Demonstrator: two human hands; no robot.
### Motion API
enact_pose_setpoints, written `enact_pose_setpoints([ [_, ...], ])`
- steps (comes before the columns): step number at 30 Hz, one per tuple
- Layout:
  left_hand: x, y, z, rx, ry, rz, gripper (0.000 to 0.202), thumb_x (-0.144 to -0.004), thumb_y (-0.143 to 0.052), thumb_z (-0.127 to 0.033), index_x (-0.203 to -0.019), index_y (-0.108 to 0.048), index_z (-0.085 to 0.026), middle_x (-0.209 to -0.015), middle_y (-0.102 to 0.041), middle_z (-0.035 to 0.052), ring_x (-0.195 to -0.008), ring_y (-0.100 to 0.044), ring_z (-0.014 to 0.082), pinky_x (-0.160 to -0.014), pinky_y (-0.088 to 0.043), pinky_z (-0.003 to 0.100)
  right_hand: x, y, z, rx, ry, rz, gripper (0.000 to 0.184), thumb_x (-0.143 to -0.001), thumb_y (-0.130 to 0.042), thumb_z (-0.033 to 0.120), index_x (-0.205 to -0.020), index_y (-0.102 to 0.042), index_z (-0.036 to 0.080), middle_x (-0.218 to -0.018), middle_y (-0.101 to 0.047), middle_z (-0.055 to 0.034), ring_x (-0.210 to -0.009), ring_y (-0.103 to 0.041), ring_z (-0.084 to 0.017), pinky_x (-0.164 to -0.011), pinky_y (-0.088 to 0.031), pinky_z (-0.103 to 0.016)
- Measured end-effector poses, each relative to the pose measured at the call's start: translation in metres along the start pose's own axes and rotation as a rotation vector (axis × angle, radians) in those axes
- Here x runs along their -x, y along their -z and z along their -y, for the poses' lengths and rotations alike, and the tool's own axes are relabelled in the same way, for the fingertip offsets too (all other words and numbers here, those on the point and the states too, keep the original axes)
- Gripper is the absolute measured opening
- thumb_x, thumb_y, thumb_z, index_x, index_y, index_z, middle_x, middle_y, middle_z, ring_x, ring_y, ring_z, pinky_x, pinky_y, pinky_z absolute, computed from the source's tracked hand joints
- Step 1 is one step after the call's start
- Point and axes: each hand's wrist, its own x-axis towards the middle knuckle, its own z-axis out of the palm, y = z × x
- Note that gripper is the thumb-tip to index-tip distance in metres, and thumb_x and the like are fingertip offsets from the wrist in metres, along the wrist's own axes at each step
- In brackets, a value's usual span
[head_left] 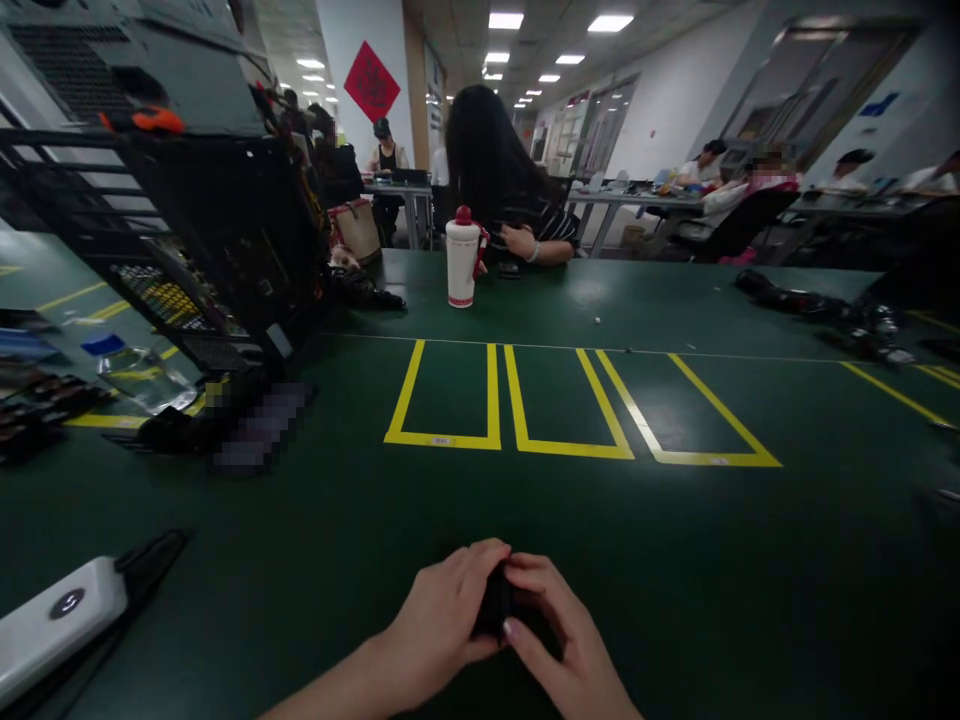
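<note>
Close to the front of the green table (pixel 337 560), my left hand (pixel 450 605) and my right hand (pixel 555 630) meet around a small black object (pixel 493 603). The left fingers wrap over its left side and top. My right fingers and thumb press on its right side. Most of the object is hidden between the hands, so its kind cannot be made out. It is dark and compact, low over or resting on the tabletop; I cannot tell which.
Yellow tape outlines (pixel 442 441) mark the tabletop ahead. A white bottle with a red cap (pixel 461 262) stands beyond them, before a seated person (pixel 495 160). Left are a black computer case (pixel 225 230), a clear water bottle (pixel 142 375) and a white device with a cable (pixel 64 615).
</note>
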Motion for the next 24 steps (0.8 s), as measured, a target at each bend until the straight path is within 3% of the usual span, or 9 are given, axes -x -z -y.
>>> enact_pose_setpoints([
  [7,-0.008,0.006,-0.004,0.073,0.011,0.067,0.069,-0.065,-0.061,-0.031,-0.121,-0.019,-0.029,-0.121,-0.041,0.0029,-0.103,-0.045,0.0197,-0.087,-0.039,0.034,0.003,0.002,-0.006,0.018,-0.072,-0.036,0.026,-0.073,-0.051,0.025,-0.098,-0.052,0.029,-0.109,-0.048,-0.0071,-0.101,-0.049,-0.022,-0.083,-0.045,-0.036],
  [13,-0.010,0.001,-0.015,0.077,0.028,0.040,0.067,-0.064,-0.062,-0.032,-0.118,-0.023,-0.027,-0.114,-0.045,0.0031,-0.097,-0.048,0.0190,-0.082,-0.040,0.033,0.016,0.004,-0.010,-0.001,-0.051,-0.095,0.029,-0.073,-0.051,0.026,-0.102,-0.052,0.026,-0.114,-0.045,-0.0078,-0.107,-0.045,-0.023,-0.092,-0.038,-0.038],
  [19,0.000,-0.002,-0.022,0.025,-0.002,-0.003,0.065,-0.066,-0.060,-0.035,-0.118,-0.024,-0.026,-0.114,-0.044,0.0034,-0.096,-0.048,0.0194,-0.080,-0.040,0.032,0.023,-0.001,-0.006,-0.037,-0.002,-0.075,0.029,-0.073,-0.052,0.024,-0.102,-0.050,0.026,-0.109,-0.048,-0.0052,-0.102,-0.049,-0.020,-0.090,-0.041,-0.036],
  [24,0.001,-0.002,-0.018,0.041,-0.007,0.007,0.065,-0.066,-0.059,-0.039,-0.118,-0.024,-0.026,-0.112,-0.044,0.0031,-0.095,-0.049,0.0194,-0.079,-0.040,0.032,0.022,-0.002,-0.011,-0.012,-0.042,-0.077,0.030,-0.072,-0.052,0.026,-0.103,-0.049,0.026,-0.108,-0.049,-0.0062,-0.102,-0.049,-0.022,-0.089,-0.042,-0.038],
])
